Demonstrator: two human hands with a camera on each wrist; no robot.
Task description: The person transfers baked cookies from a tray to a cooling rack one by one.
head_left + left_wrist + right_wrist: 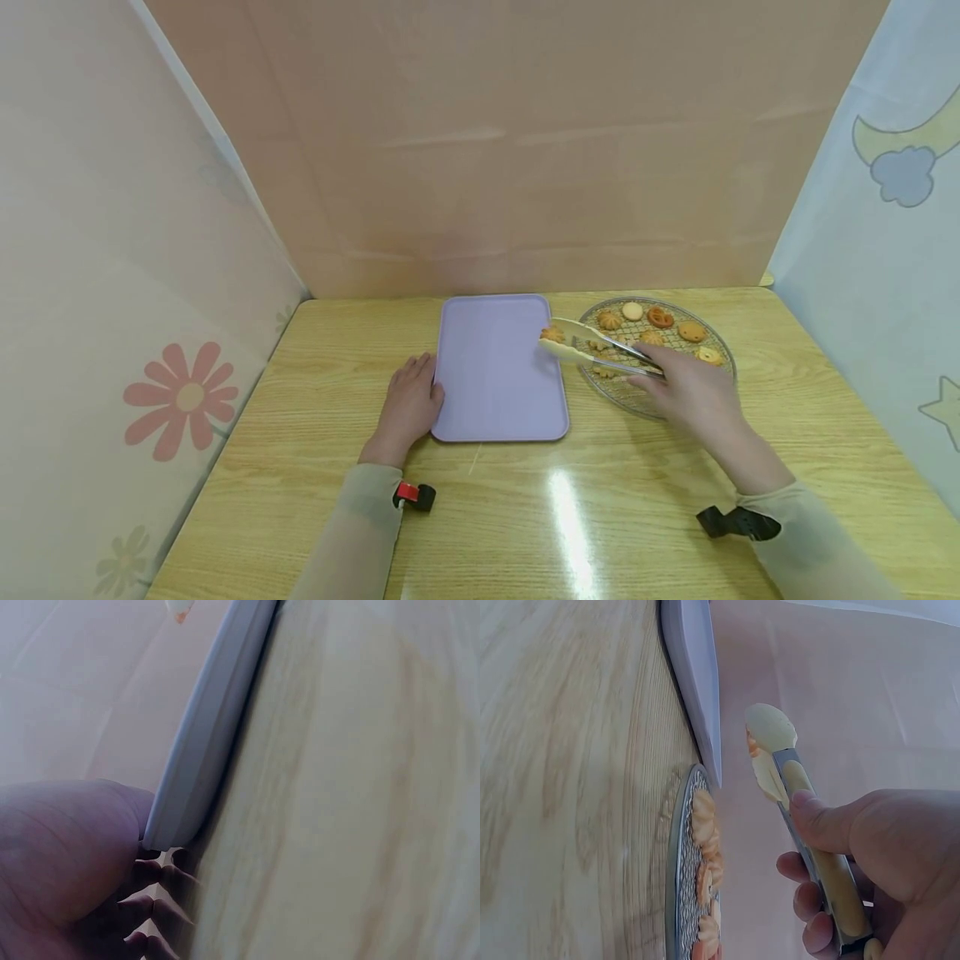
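Observation:
My right hand (693, 392) grips a pair of tongs (829, 870) with steel arms and cream-coloured tips. Between those tips a small orange-brown cookie (552, 334) is pinched, above the right edge of a purple tray (498, 375). Beside the tray's left edge, my left hand (408, 404) rests on the table, its thumb touching the rim. In the left wrist view the left fingers (169, 889) are dark and partly hidden behind the palm. A round wire rack (637, 406) lies under the tongs, bearing several cookies, among them a pretzel-shaped one (660, 317).
Everything stands on a wood-grain table (322, 367). A plain brownish backdrop (510, 150) rises behind it. Patterned cloth panels flank the table, a flower (180, 398) on the left one and a moon (911, 133) on the right.

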